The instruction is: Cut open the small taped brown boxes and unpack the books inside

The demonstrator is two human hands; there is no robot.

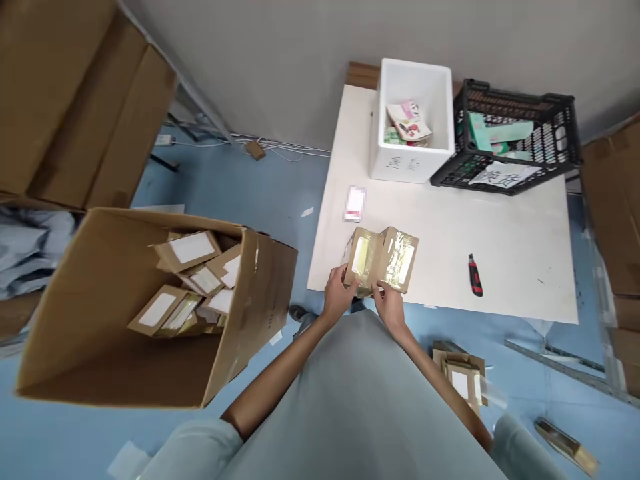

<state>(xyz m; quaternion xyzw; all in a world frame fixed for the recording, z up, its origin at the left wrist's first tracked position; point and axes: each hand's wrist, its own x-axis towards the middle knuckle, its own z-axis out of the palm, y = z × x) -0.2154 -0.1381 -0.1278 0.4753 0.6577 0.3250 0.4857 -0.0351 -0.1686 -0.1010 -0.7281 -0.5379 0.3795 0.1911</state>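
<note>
A small brown cardboard box (400, 257) with shiny yellowish tape and white labels is at the front left of the white table. It shows two raised taped parts with a dip between them. My left hand (337, 295) grips its near left corner, thumb on the cardboard. My right hand (389, 308) pinches the near edge on the right side. The box's inside and underside are hidden. Just beyond it lies a small white and pink card (355, 204), its print blurred. A red and black utility knife (475, 275) rests farther right.
On the white table (505, 227) stand a white bin (413, 163) with packets and a black crate (505, 173) with green packages. To the left, a large open carton (260, 300) holds several small boxes (193, 248). Flattened cardboard (460, 377) lies on the floor at right.
</note>
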